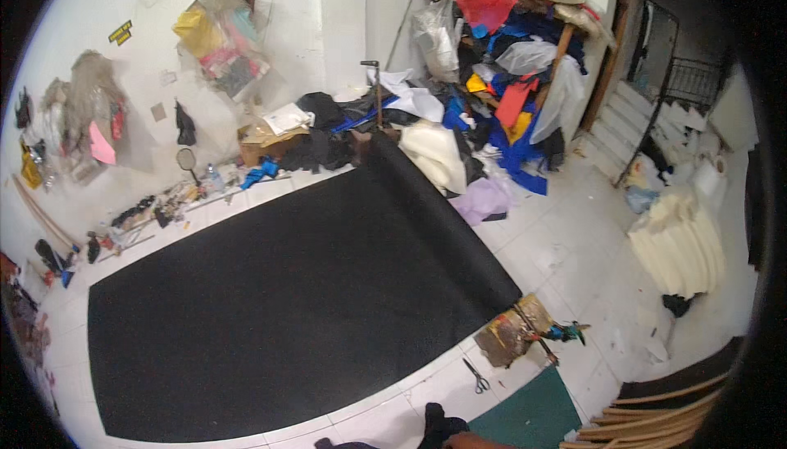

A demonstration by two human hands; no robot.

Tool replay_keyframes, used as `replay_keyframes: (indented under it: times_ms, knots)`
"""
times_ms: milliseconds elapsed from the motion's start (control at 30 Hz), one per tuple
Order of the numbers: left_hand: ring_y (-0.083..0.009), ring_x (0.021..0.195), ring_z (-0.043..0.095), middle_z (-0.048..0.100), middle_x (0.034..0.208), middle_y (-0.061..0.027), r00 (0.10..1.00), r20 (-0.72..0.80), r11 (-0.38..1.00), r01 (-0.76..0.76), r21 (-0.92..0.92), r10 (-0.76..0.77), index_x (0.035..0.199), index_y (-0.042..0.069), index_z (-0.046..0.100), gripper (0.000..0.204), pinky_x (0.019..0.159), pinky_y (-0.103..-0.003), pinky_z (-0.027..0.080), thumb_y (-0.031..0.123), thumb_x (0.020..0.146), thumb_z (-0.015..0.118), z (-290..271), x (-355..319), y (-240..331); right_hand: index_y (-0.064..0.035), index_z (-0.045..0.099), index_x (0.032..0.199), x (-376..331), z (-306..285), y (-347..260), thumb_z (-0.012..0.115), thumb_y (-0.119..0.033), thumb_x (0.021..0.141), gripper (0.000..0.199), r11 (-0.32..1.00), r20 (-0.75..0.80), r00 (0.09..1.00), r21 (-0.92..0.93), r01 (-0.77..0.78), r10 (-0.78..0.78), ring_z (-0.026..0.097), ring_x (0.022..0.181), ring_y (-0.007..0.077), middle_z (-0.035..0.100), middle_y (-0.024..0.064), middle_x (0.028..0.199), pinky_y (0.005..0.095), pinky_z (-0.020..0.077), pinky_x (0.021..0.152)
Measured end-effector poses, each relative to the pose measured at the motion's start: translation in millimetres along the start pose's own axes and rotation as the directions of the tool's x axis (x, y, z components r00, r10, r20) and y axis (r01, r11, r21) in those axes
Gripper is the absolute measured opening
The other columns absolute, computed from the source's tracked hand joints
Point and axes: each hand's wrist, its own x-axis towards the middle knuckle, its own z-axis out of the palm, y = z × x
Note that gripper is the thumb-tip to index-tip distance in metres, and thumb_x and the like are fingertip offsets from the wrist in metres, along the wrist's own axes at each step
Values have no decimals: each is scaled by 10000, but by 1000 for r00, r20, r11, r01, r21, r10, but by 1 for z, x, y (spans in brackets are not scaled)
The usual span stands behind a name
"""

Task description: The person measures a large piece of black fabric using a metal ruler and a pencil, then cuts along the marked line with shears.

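Observation:
Neither of my hands shows in the head view. At the bottom edge there is only a bit of my dark clothing (441, 428) and a sliver of a limb (475, 442). A large black fabric sheet (279, 301) lies spread flat on the white tiled floor (566, 244), running from the far wall toward me. A pair of scissors (476, 376) lies on the tiles just past the sheet's near right corner. Beside them sits a paint-stained wooden board (510, 336) and a dark green mat (529, 416).
A tall heap of coloured fabrics (500, 72) is piled against the back wall. Stacked cream foam pieces (680, 244) stand at the right, below white stairs (635, 133). Small clutter lines the left wall (156, 211). Wooden slats (656, 420) lie at the lower right.

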Motion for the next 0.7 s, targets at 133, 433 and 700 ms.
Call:
replay_keyframes:
  times_ms: [133,433,700]
  knots:
    - [-293,886,618,675,956,-140,993,24,926,113,-361,-112,1102,117,671,417,808,-439,476,416,812,657,10,-29,79,-7,629,997,-33,-8,48,511,-402,910,421,983,105,989,163,83,-101,587,883,375,609,212,932,506,446,788]
    - [-321,930,610,653,991,-152,978,-31,910,178,-375,-205,1072,87,649,414,826,-460,467,418,824,619,32,65,79,-6,590,1094,60,16,106,498,-429,911,470,969,259,935,116,219,-242,577,899,376,599,216,979,504,449,776]
    - [-345,970,603,634,1023,-163,996,-37,995,81,65,-79,1045,61,629,418,843,-478,460,419,835,585,99,238,-43,-8,552,1185,156,144,151,493,-455,910,528,884,360,827,-11,467,-432,565,922,380,588,219,1028,501,450,773]
